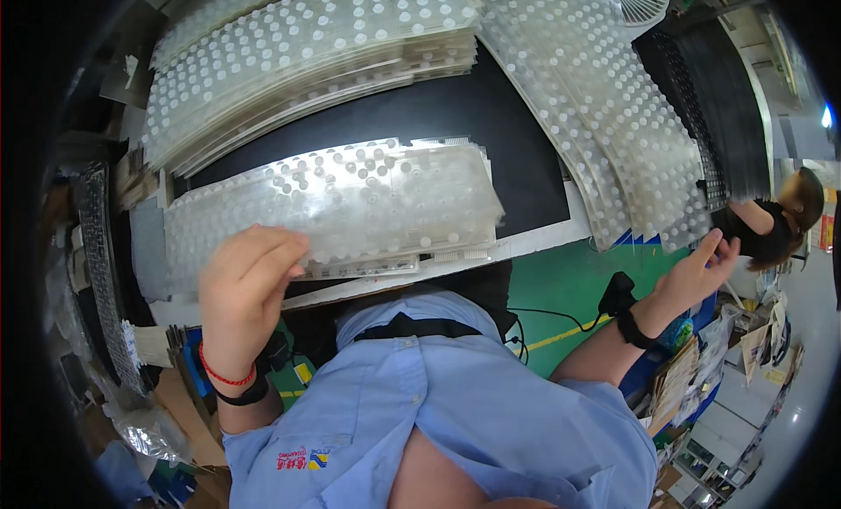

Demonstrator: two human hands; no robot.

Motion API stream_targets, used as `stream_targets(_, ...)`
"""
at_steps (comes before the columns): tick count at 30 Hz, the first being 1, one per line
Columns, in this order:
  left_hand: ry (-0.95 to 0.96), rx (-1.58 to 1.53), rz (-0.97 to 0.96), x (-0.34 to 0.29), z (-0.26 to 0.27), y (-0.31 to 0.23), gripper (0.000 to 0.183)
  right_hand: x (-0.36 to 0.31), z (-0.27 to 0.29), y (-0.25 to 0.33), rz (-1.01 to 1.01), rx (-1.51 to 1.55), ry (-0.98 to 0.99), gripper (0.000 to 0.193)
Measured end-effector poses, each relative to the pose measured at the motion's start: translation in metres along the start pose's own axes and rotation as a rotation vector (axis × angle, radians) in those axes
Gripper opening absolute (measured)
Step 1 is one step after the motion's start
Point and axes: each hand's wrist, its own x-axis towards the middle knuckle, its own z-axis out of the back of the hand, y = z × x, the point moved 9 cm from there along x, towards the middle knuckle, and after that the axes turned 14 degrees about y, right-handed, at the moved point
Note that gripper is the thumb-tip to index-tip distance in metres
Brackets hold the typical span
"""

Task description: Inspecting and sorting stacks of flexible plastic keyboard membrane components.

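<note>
My left hand [245, 286] is over the near left part of a clear plastic sheet [438, 207] with rows of round dots, which lies on a small pile. Its fingers are bent and drawn together; anything between them is too small to make out. My right hand [696, 272] is beside the near corner of a fanned stack of similar dotted sheets [604, 132] on the right. The fingers there are stretched out and slightly apart, close to the lowest corner, and I see nothing held.
A tall stack of dotted sheets [307, 45] fills the back left of the black work surface [517, 150]. Dark slotted trays [710, 106] stand at the right. A co-worker [771, 224] is beyond my right hand. A white fan [644, 3] is at the back.
</note>
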Motion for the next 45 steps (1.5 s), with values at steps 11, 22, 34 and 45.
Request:
stream_targets(11, -0.274, 0.275, -0.130, -0.001, 0.082, -0.048, 0.037, -0.150, -0.167, 0.127, 0.308, 0.777, 1.257, 0.070)
stream_targets(22, -0.047, 0.222, 0.091, 0.018, 0.026, 0.018, 0.045, -0.165, -0.221, 0.062, -0.539, 0.719, 1.319, 0.020)
stream_targets(34, -0.385, 0.108, 0.058, -0.017, 0.062, 0.023, 0.015, -0.156, -0.212, 0.058, -0.642, 0.845, 1.291, 0.018)
stream_targets(45, -0.410, 0.196, 0.134, -0.014, 0.060, 0.024, 0.024, -0.140, -0.199, 0.069, -0.467, 0.710, 1.214, 0.011)
